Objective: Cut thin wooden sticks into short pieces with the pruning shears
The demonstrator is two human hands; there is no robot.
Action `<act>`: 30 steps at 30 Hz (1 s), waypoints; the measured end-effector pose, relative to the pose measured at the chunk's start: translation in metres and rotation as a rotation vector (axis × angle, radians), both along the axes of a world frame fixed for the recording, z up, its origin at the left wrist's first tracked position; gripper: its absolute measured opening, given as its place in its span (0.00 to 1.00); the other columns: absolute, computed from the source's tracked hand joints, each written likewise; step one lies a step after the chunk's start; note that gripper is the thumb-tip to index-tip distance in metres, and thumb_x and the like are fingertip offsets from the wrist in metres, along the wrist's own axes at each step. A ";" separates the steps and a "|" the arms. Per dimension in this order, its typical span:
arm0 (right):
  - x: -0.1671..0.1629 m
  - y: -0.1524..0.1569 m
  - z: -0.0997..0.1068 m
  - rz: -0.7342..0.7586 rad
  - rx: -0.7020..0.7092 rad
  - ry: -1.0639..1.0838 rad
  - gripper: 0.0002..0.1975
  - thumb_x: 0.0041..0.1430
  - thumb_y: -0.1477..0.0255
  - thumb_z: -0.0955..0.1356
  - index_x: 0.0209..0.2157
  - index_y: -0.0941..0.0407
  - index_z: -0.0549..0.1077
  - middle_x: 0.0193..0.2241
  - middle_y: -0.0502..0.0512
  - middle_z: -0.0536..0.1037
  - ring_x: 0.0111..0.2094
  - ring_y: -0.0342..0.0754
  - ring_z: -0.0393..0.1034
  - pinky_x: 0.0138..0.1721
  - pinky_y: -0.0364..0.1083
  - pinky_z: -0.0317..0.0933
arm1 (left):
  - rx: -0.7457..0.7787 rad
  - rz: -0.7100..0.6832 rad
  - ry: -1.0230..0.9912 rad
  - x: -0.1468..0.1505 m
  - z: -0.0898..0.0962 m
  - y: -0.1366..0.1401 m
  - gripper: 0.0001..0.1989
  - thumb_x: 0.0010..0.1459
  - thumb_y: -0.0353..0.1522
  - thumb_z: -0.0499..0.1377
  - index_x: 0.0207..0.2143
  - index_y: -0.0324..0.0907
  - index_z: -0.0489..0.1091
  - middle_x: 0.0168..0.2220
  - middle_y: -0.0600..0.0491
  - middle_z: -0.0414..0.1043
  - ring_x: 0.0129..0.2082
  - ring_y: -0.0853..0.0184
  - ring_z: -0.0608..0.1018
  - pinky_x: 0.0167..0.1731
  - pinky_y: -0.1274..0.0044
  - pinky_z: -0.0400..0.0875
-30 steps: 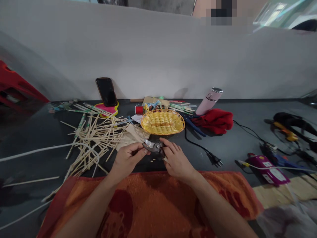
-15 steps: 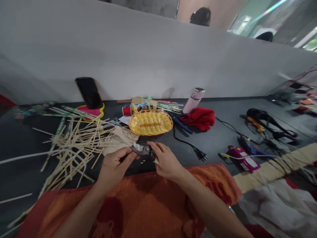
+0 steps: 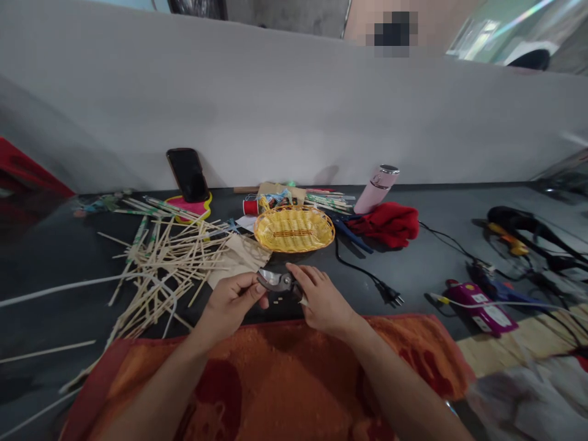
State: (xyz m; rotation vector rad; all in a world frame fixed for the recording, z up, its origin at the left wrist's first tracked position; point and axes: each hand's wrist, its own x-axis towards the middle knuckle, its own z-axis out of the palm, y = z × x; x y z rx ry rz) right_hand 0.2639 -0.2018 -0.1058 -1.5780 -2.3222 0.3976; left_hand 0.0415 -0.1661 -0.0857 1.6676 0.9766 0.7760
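My right hand (image 3: 324,300) is wrapped round the handles of a pair of pruning shears (image 3: 275,280), whose curved metal blades point left. The blades look parted. At their tip, the thumb and fingers of my left hand (image 3: 234,304) are pinched together; what lies between them, if anything, is too small to make out. A few tiny pale cut pieces (image 3: 278,301) lie on the dark table just below the shears. Beyond my hands sits a yellow woven oval basket (image 3: 294,229). To the left spreads a loose heap of thin pale sticks (image 3: 169,263).
An orange towel (image 3: 275,380) lies under my forearms. At the back stand a propped phone (image 3: 188,174) and a pink flask (image 3: 377,188), with a red cloth (image 3: 390,224) beside it. A black plug cable (image 3: 367,272) and a purple device (image 3: 482,308) lie to the right.
The whole scene has shifted right in view as my head turned slightly left. My hands keep nearly the same hold at the pruning shears.
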 end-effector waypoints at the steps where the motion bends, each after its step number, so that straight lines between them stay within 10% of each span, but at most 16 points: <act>1: 0.000 0.000 -0.001 -0.002 0.001 0.003 0.41 0.47 0.79 0.62 0.65 0.55 0.48 0.58 0.61 0.62 0.56 0.55 0.56 0.55 0.55 0.53 | -0.028 -0.014 -0.015 -0.001 0.000 0.000 0.17 0.62 0.40 0.53 0.25 0.40 0.71 0.23 0.54 0.71 0.25 0.70 0.70 0.29 0.80 0.62; 30: 0.001 0.001 -0.007 -0.040 0.006 0.000 0.43 0.46 0.79 0.63 0.65 0.54 0.47 0.56 0.61 0.62 0.55 0.54 0.56 0.54 0.54 0.54 | 0.144 0.142 0.094 0.003 -0.004 -0.004 0.14 0.61 0.38 0.54 0.31 0.40 0.76 0.32 0.52 0.79 0.35 0.65 0.77 0.38 0.79 0.66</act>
